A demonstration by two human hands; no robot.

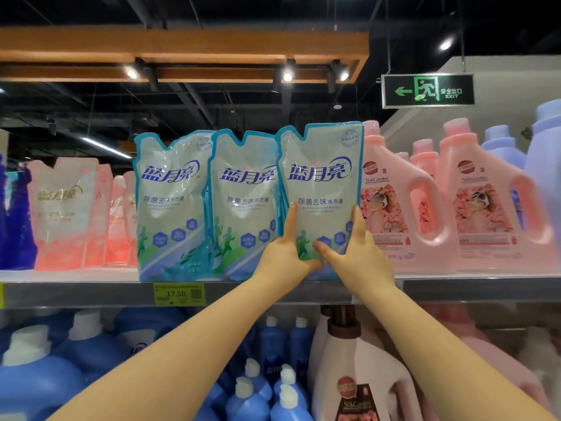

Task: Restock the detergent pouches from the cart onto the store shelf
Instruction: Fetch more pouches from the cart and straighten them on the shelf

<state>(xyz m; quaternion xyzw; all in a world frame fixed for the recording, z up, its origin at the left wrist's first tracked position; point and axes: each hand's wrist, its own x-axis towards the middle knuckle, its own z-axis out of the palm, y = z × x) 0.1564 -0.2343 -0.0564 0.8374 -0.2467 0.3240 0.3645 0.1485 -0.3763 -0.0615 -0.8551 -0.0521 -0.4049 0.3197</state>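
Blue det. pouches point(173, 205) x3 frnt row; hands point(285, 255) x2.

**Both bare arms raised, two hands on one pouch**

The left forearm point(182, 344) and the right forearm point(431, 344) reach up and forward and come closer toward the wrists. The left hand point(285, 253) and the right hand point(359, 259) hold the lower part of a pale, blue-edged plastic detergent pouch point(320, 177) from its two sides. Each index finger lies straight up along an edge. Each thumb presses on the front, and the thumb tips nearly meet. The other fingers are hidden.
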